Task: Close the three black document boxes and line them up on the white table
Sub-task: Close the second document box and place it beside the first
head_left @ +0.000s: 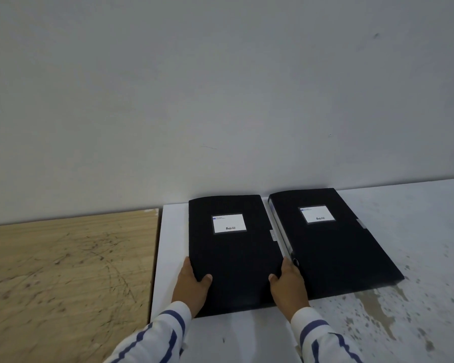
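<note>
The left hand (193, 285) is clamped on the near left edge of the left box (233, 258), thumb on the lid, fingers tucked under or along the side. The right hand (287, 284) is clamped likewise on the near right edge of the same box. A two-sided hold of this kind is judged suited to sliding and squaring the box rather than lifting it.

Both hands are closed on that one box; nothing else is held.

The left box lies flat and shut on the white table (247, 336), label up. The right box (336, 239) lies just beside it, also shut, angled slightly off parallel.

A third box is not seen.

A wooden surface (63, 271) adjoins the table at left.
</note>
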